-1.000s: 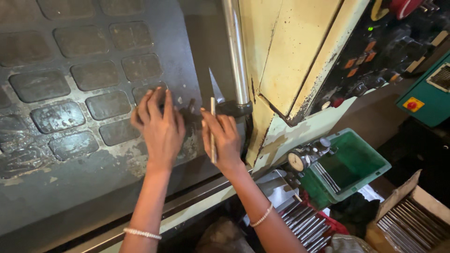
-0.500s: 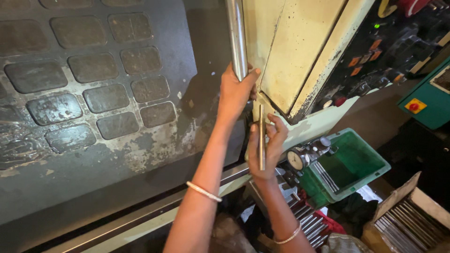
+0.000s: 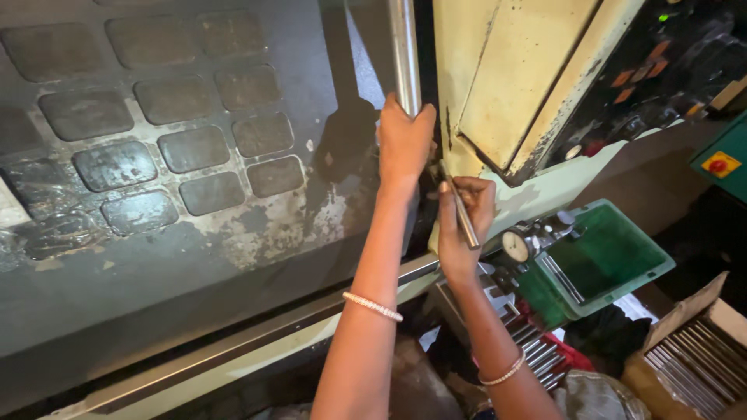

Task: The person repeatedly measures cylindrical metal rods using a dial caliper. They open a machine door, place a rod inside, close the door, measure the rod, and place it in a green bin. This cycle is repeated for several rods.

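Note:
My left hand (image 3: 403, 141) grips the vertical steel handle bar (image 3: 404, 47) of a dark sliding machine door (image 3: 179, 179). Just right of it and a little lower, my right hand (image 3: 463, 218) holds a thin metal rod (image 3: 465, 219), which slants down to the right. Both wrists wear bead bracelets. The door panel carries several rounded rectangular window panes, smeared and dirty. The right hand sits near the door's edge, against the cream machine frame (image 3: 513, 78).
A green plastic tray (image 3: 603, 260) with a dial gauge (image 3: 515, 247) and small tools stands lower right. A cardboard box (image 3: 692, 350) of metal rods sits at the far right. More rods lie on a red cloth (image 3: 545, 358). A control panel (image 3: 661, 70) is upper right.
My left hand left the door panel and took hold of the handle bar. My right hand moved right and down with the rod. The door has slid left.

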